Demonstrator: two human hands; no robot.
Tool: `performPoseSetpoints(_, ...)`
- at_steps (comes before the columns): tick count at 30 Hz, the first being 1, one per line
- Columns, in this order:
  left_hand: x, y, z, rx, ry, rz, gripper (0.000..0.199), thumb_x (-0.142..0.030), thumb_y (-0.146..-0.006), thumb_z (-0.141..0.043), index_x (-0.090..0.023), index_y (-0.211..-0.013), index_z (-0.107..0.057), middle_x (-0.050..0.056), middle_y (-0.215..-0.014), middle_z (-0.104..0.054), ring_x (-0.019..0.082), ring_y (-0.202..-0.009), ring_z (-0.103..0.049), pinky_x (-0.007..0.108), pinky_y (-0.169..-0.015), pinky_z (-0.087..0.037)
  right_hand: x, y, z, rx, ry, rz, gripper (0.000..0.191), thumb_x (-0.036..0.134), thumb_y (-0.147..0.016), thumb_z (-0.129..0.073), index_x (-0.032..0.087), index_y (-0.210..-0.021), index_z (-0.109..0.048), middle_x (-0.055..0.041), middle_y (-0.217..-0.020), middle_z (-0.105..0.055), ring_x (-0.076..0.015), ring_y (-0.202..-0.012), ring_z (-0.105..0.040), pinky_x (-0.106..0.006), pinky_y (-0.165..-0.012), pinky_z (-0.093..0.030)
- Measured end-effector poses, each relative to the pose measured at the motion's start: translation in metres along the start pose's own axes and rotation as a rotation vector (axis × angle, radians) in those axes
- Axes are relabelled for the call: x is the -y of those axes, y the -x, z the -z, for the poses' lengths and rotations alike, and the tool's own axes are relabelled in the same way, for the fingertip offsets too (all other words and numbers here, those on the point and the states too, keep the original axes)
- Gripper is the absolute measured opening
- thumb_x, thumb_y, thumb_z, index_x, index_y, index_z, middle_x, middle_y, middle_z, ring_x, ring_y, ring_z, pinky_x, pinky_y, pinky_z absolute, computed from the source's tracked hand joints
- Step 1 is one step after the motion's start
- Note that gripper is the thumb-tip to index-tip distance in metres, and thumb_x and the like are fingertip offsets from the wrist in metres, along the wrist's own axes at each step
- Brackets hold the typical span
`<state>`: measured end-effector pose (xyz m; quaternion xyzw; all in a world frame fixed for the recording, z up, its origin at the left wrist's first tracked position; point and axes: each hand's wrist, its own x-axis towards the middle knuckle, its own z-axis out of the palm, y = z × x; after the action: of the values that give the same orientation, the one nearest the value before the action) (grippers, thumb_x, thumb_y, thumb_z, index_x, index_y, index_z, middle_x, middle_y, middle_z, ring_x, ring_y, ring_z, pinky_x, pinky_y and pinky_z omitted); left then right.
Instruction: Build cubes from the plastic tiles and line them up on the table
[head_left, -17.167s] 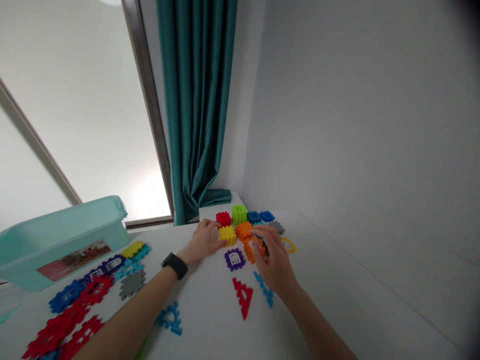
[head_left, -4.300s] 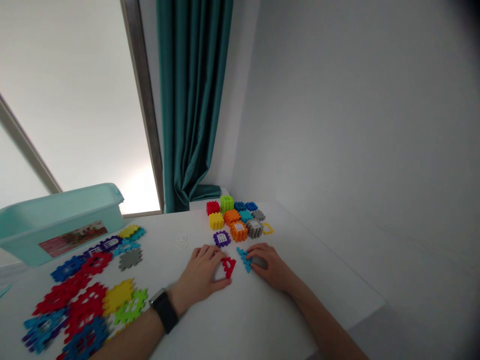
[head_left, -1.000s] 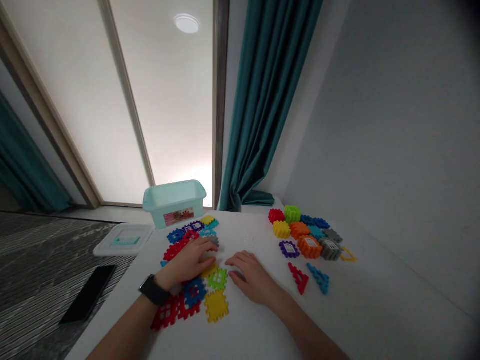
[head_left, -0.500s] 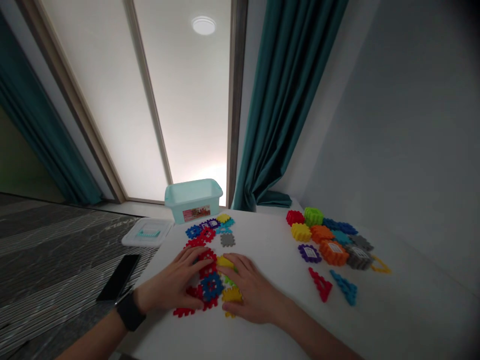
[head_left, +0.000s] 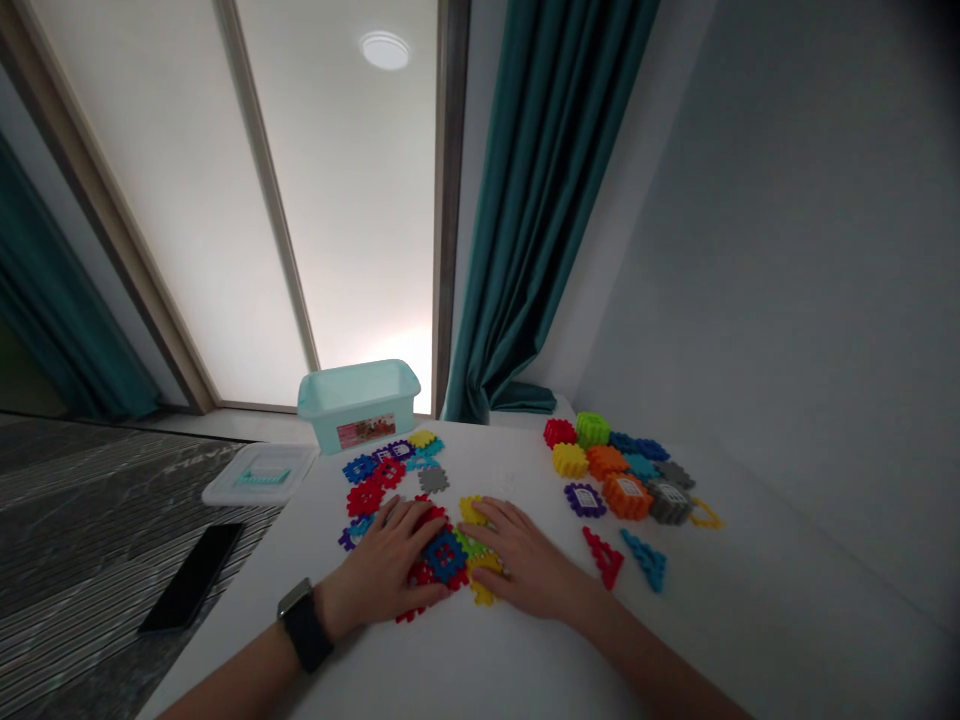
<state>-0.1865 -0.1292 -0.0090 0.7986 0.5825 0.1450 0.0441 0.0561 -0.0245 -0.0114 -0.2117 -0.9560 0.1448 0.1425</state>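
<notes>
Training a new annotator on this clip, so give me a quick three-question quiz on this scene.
1. True or false: the watch is on the person's right wrist.
2. Which colour is the triangular piece nearest the right hand? A) blue B) red C) grey
3. Fill in the blank: in this view, the plastic lid lies to the ____ of the mint-green plastic tub.

Key: 1. False, it is on the left wrist. 2. B. 3. left.
</notes>
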Motion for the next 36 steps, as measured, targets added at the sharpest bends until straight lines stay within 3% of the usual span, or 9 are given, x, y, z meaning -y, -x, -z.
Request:
performPoseSetpoints(7, -0.017, -0.039, -0.01, -0.056, -0.069, 0.012, 0.061, -0.058, -0.09, -0.059, -0.022, -0.138, -0.051, 0.015, -0.138, -0.055, 0.036, -0.126, -0.05, 0.054, -0.11, -0.034, -0.034, 0.009, 0.0, -0.085, 0.04, -0.057, 0.045, 0.026, -0.098, -0.051, 0.026, -0.142, -0.052, -0.0103, -0.147, -0.053, -0.0264, -0.139, -0.045, -0.048, -0.115, -0.039)
performPoseSetpoints(13, -0.017, -0.055, -0.014, -0.129, -0.099, 0.043, 0.059, -0.06, -0.089, -0.06, -0.024, -0.135, -0.053, 0.013, -0.129, -0.06, 0.034, -0.117, -0.054, 0.051, -0.104, -0.035, -0.036, 0.0, -0.001, -0.141, 0.038, -0.093, 0.044, 0.017, -0.095, -0.047, 0.023, -0.139, -0.054, -0.0111, -0.143, -0.056, -0.025, -0.136, -0.048, -0.048, -0.116, -0.039)
performPoseSetpoints(18, -0.009, -0.056, -0.017, -0.147, -0.055, 0.045, 0.052, -0.057, -0.093, -0.055, -0.023, -0.131, -0.056, 0.012, -0.127, -0.062, 0.033, -0.116, -0.054, 0.05, -0.102, -0.037, -0.021, -0.015, 0.0, -0.16, 0.015, -0.07, 0.042, 0.018, -0.092, -0.055, 0.023, -0.133, -0.057, -0.0114, -0.137, -0.059, -0.026, -0.132, -0.05, -0.049, -0.113, -0.04)
performPoseSetpoints(23, 0.002, -0.046, -0.001, -0.097, 0.017, -0.003, 0.032, -0.043, -0.1, -0.049, -0.026, -0.124, -0.061, 0.008, -0.123, -0.064, 0.028, -0.116, -0.054, 0.047, -0.105, -0.038, -0.012, -0.017, -0.006, -0.145, -0.022, -0.06, 0.033, 0.017, -0.091, -0.058, 0.025, -0.123, -0.063, -0.0087, -0.129, -0.063, -0.0264, -0.126, -0.053, -0.048, -0.11, -0.042)
performPoseSetpoints(29, 0.009, -0.045, 0.0, -0.104, -0.011, 0.04, 0.014, -0.027, -0.091, -0.061, -0.024, -0.104, -0.067, 0.007, -0.116, -0.066, 0.029, -0.115, -0.055, 0.05, -0.105, -0.04, -0.012, -0.009, -0.014, -0.176, -0.019, -0.087, 0.032, 0.016, -0.091, -0.059, 0.025, -0.122, -0.062, -0.0088, -0.132, -0.062, -0.0271, -0.125, -0.054, -0.049, -0.11, -0.042)
performPoseSetpoints(33, 0.008, -0.048, -0.007, -0.142, 0.041, 0.033, 0.01, -0.017, -0.085, -0.064, -0.023, -0.094, -0.064, 0.007, -0.131, -0.061, 0.029, -0.123, -0.051, 0.047, -0.106, -0.041, -0.015, -0.007, -0.019, -0.176, -0.026, -0.088, 0.031, 0.017, -0.091, -0.06, 0.024, -0.121, -0.063, -0.0082, -0.133, -0.062, -0.0268, -0.127, -0.054, -0.049, -0.112, -0.041)
performPoseSetpoints(36, 0.007, -0.048, -0.008, -0.127, 0.088, 0.033, 0.012, -0.012, -0.084, -0.061, -0.023, -0.089, -0.062, 0.006, -0.132, -0.063, 0.029, -0.122, -0.053, 0.047, -0.106, -0.041, -0.017, -0.007, -0.019, -0.179, -0.039, -0.091, 0.03, 0.019, -0.093, -0.06, 0.024, -0.122, -0.063, -0.0083, -0.134, -0.062, -0.0265, -0.127, -0.053, -0.049, -0.112, -0.041)
